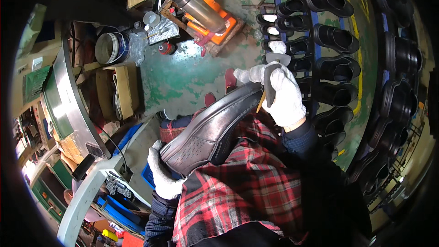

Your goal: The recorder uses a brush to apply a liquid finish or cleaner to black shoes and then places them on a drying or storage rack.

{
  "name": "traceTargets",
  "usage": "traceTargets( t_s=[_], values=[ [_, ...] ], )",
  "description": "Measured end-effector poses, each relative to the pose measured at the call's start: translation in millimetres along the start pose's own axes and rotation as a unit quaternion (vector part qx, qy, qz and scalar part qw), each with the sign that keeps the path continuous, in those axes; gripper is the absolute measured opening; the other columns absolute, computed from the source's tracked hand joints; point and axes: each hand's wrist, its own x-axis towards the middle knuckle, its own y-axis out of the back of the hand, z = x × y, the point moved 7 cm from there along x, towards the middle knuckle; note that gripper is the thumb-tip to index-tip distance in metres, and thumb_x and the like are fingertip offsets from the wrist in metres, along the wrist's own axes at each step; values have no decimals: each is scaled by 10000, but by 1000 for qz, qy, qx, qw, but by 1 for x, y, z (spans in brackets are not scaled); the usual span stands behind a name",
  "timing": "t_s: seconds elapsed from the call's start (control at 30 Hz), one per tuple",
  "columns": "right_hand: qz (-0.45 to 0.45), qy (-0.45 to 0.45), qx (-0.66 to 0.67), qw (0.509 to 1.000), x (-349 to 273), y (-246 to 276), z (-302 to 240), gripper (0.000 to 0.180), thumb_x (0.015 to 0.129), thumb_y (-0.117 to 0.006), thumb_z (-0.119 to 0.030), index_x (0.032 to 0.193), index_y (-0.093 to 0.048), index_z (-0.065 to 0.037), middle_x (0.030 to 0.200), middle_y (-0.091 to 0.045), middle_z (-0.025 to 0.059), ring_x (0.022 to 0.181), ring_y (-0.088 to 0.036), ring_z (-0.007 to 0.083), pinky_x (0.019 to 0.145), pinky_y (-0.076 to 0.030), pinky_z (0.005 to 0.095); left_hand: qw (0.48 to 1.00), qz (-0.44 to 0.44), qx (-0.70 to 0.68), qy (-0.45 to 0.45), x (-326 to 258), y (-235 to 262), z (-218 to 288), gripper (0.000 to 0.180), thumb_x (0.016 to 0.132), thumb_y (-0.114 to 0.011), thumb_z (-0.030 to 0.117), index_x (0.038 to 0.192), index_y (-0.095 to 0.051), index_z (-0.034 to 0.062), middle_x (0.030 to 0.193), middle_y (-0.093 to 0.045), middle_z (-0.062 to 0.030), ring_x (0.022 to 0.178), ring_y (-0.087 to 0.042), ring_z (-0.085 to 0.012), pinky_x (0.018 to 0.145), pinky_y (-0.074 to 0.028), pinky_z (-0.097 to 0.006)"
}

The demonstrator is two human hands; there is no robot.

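Note:
A black leather shoe [206, 135] with rows of small perforations lies aslant over my lap, its sole edge turned up and to the left. My left hand [162, 174], in a white glove, grips its lower-left end. At the other end is my right hand [283, 96], also white-gloved and closed. It holds a dark grey flat tool [270, 83] whose exact kind I cannot make out; a rounded grey piece [278, 58] shows just above the fingers. A thin yellow-brown pointed tip [261, 102] sticks out below that hand. A red plaid cloth [242, 178] covers my lap.
Racks with several black shoes [336, 39] stand at the right. Ahead, an orange device [219, 27] and a dark cylinder [194, 4] sit on a low stand. A bucket [108, 48], a cardboard box [130, 87] and a metal-edged machine [68, 105] are at the left.

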Motion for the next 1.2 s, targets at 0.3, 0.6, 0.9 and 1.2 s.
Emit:
traceTargets(
  t_s=[0.3, 0.6, 0.9, 1.2],
  values=[
    [8, 21, 12, 1000, -9, -15, -17, 337, 920, -643, -331, 971, -642, 2, 1042, -687, 195, 1154, -609, 417, 1087, -401, 569, 1000, 4, -12, 7, 5, 1, -2, 619, 990, -506, 517, 1363, -486, 24, 1313, -578, -131, 1196, -555, -271, 1059, -410, -422],
    [180, 7, -133, 974, 6, 55, 10, 196, 1021, -519, -173, 1145, -601, -45, 1126, -635, 68, 1076, -608, 174, 967, -480, 336, 819, -181, 467, -280, 11, -53, 27, 1126, 562, -820, 189, 1513, -265, -44, 1414, -461, -238, 1311, -490, -321, 1108, -385, -403],
    [261, -54, 17, 964, 101, 190, 73, 270, 989, -594, -231, 1137, -652, -13, 1091, -684, 100, 1007, -627, 179, 915, -482, 314, 883, -210, 399, -129, 157, -119, -47, 1102, 620, -800, 96, 1533, -201, -48, 1441, -448, -225, 1347, -444, -288, 1136, -340, -378],
    [254, -23, -50, 966, 252, 278, 97, 271, 929, -691, -212, 1103, -673, -4, 1047, -681, 58, 931, -628, 158, 883, -488, 307, 940, -221, 259, -15, 304, -181, -118, 1138, 678, -845, 100, 1544, -127, -68, 1476, -421, -218, 1350, -432, -274, 1141, -325, -381]
  ],
)
